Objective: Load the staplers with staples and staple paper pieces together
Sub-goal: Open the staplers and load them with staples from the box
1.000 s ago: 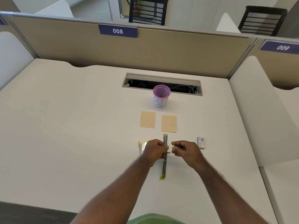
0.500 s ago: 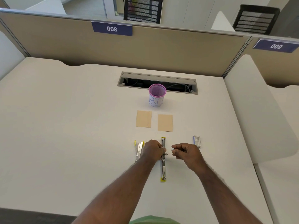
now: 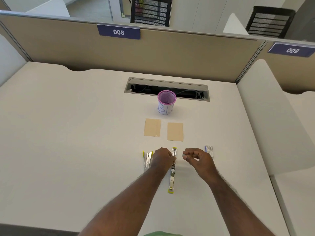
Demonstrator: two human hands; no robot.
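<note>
A yellow-tipped metal stapler lies folded out flat on the desk, pointing away from me. My left hand grips it at the hinge. My right hand, just to its right, pinches a small strip of staples between thumb and fingers. A second stapler lies to the left, partly hidden by my left hand. Two tan paper pieces lie side by side farther back. A staple box sits to the right of my right hand.
A purple mesh cup with a white label stands behind the papers, in front of an open cable slot. Beige partition walls close the desk at the back and right. A white divider panel rises on the right.
My right hand has drifted slightly right, away from the stapler, and the staple strip now shows at its fingertips. My left hand stays on the stapler. The camera has shifted a little.
</note>
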